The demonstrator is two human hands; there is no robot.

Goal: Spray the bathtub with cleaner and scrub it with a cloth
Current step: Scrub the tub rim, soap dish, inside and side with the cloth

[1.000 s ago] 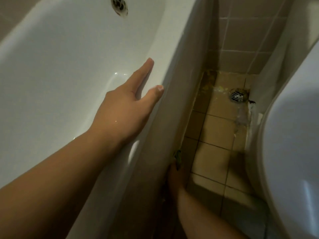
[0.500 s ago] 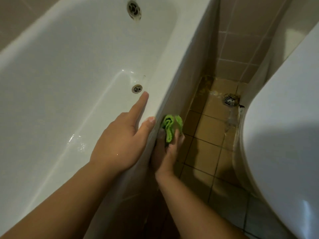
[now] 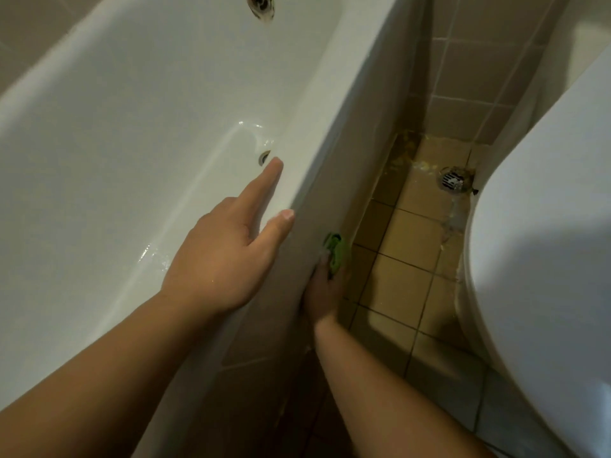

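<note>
1. While the left hand lay flat on the near rim of the bathtub, its fingers were straight and released, holding nothing; the index finger pointed toward the far end, the thumb lay along the rim's outer edge.
2. Right hand was low against the tub's outer side panel, right of the left hand; its fingers grasped a green cloth; the cloth sat bunched at the fingertips, pressed to the panel just above the floor; part of the hand was hidden by the rim.
3. Tub interior was white and glossy, with wet highlights on the bottom near the left wrist; a small round drain lay at the bottom just beyond the index fingertip; a second round fitting showed on the far wall of the tub at the top edge.
4. Floor right of the tub was tan tile with dark grout; yellowish staining marked the far corner; a metal floor drain sat there.
5. White toilet filled the right side, well apart from both hands.
6. No spray bottle could be made out.
</note>
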